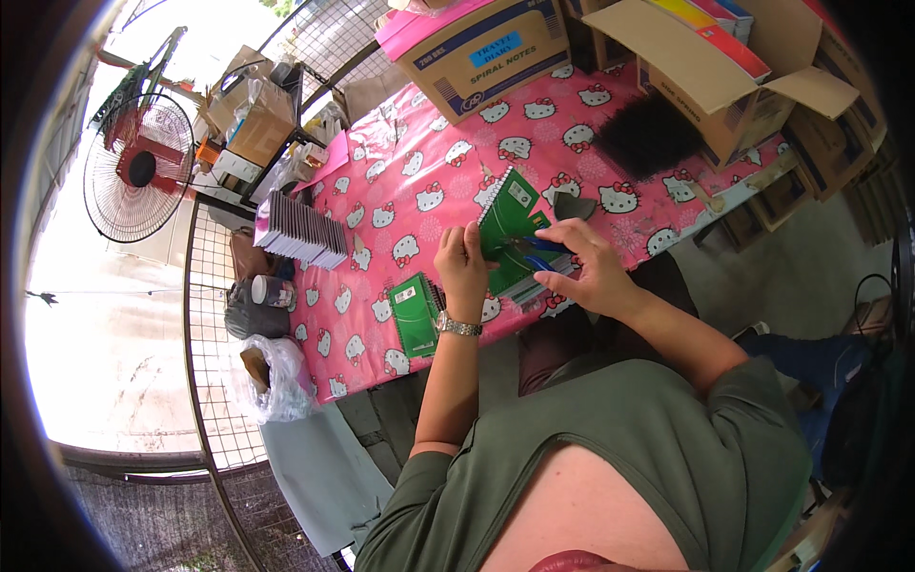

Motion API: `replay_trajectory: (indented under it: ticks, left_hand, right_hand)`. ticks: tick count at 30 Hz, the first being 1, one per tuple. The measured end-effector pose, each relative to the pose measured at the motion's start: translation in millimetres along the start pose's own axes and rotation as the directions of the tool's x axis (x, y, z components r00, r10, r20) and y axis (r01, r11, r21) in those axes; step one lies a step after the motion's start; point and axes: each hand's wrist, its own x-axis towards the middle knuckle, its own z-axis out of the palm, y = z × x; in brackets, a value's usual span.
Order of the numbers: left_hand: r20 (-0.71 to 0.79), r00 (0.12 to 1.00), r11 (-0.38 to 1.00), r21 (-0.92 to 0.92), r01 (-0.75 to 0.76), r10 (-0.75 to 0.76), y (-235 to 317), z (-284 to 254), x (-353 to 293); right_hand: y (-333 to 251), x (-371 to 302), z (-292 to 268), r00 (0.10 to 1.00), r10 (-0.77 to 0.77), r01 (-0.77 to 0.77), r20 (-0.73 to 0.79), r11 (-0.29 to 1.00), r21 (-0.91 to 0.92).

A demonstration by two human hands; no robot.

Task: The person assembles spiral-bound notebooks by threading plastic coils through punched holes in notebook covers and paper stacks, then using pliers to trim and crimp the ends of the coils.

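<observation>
My left hand (461,265) grips a green spiral notebook (502,205), its fingers closed on the notebook's left side. The notebook is tilted up, with its coil along the upper left edge. In my right hand (593,270) are blue-handled pliers (543,245), with the handles spread between thumb and fingers. Their jaws point left at the notebook's lower part; whether they touch it, I cannot tell. Under the held notebook lie more notebooks (536,286), partly hidden. Beside my left wrist, other green spiral notebooks (411,319) lie near the table's front edge.
A pink patterned cloth covers the table (429,229). At the left stands a row of notebooks (300,231). A closed carton (481,62) and an open carton (724,110) occupy the far side, near a dark bristly heap (648,133). A fan (141,170) stands far left.
</observation>
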Motion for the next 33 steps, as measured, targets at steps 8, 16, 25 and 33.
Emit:
replay_trajectory:
  ticks: [8,16,25,33]
  left_hand:
    - [-0.042,0.998,0.997,-0.058,0.052,-0.054,-4,-1,-3]
    - [-0.049,0.975,0.950,0.241,-0.197,0.215,-6,-4,-4]
    - [-0.072,0.993,0.996,0.029,-0.089,0.091,-4,-3,-10]
    - [-0.126,0.956,0.959,0.134,-0.249,0.266,-18,-3,-23]
  right_hand:
    - [-11,17,8,0.996,-0.060,0.065,0.073,0.996,-0.068]
    - [-19,23,22,0.997,-0.030,0.033,0.071,0.999,-0.035]
    - [-18,31,27,0.988,-0.118,0.141,0.095,0.946,-0.291]
    - [-23,19,27,0.984,-0.092,0.132,0.153,0.953,-0.274]
